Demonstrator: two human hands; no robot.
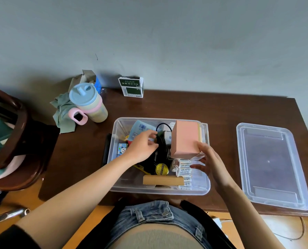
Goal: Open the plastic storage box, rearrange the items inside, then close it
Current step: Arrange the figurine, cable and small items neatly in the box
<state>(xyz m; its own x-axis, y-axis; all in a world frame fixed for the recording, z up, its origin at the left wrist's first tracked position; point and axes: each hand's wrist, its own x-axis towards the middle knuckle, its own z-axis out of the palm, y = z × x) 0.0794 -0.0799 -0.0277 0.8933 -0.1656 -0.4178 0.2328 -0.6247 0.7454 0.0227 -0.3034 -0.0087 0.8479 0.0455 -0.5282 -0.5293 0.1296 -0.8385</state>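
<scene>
The clear plastic storage box (pixel 113 177) stands open on the brown table, full of small items. Its clear lid (pixel 271 166) lies flat to the right. My left hand (pixel 142 146) reaches into the box and pinches a bundle of black cable (pixel 161 150). My right hand (pixel 209 162) holds the lower corner of a pink box (pixel 184 139) that stands tilted at the box's right side. Also inside lie a light blue packet (pixel 140 129), a yellow round tin (pixel 161 169), a tan wooden block (pixel 163 180) and white Heybright packs (pixel 185 169).
A pastel cup with a blue lid and pink handle (pixel 88 105) stands at the back left beside a grey-green cloth (pixel 63 114). A green and white carton (pixel 131 87) stands against the wall. A dark wooden chair (pixel 15 137) is at the left.
</scene>
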